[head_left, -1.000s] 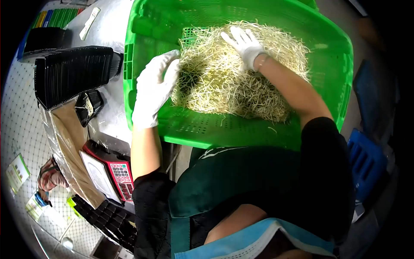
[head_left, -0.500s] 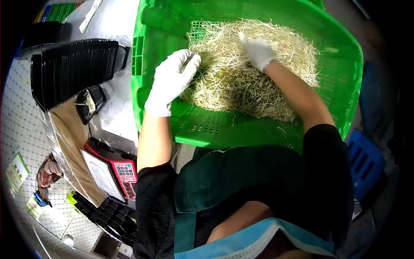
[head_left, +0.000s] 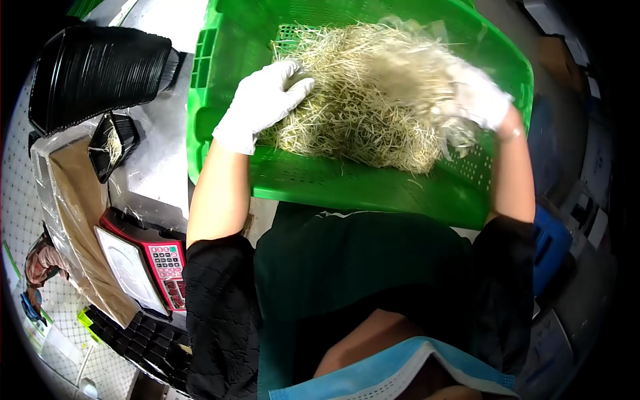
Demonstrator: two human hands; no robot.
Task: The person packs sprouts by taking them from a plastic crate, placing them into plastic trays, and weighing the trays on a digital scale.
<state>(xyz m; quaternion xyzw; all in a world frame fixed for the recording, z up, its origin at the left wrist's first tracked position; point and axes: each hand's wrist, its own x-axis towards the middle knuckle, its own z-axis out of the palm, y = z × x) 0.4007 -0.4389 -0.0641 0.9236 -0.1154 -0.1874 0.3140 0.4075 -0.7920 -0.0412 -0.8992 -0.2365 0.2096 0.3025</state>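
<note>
A heap of pale bean sprouts (head_left: 360, 113) lies in a large green plastic crate (head_left: 373, 192) in front of me. My left hand (head_left: 267, 100), in a white glove, rests at the heap's left edge. Its thumb stands apart from the bent fingers, and no clump shows between them. On the heap's right side my right hand (head_left: 481, 97), gloved too, is smeared by motion. A blurred bunch of sprouts moves with it, and its fingertips are hidden among the strands.
Left of the crate are a stack of black trays (head_left: 100, 73), one black tray holding some sprouts (head_left: 113, 148), and a red scale (head_left: 163, 257). A plastic-lined carton (head_left: 90, 213) stands beside the scale. To the right, a blue plastic object (head_left: 550, 247) sits lower down.
My right hand has swept from the heap's upper middle to its right side, stirring sprouts. My left hand stays at the left edge. The view has shifted slightly.
</note>
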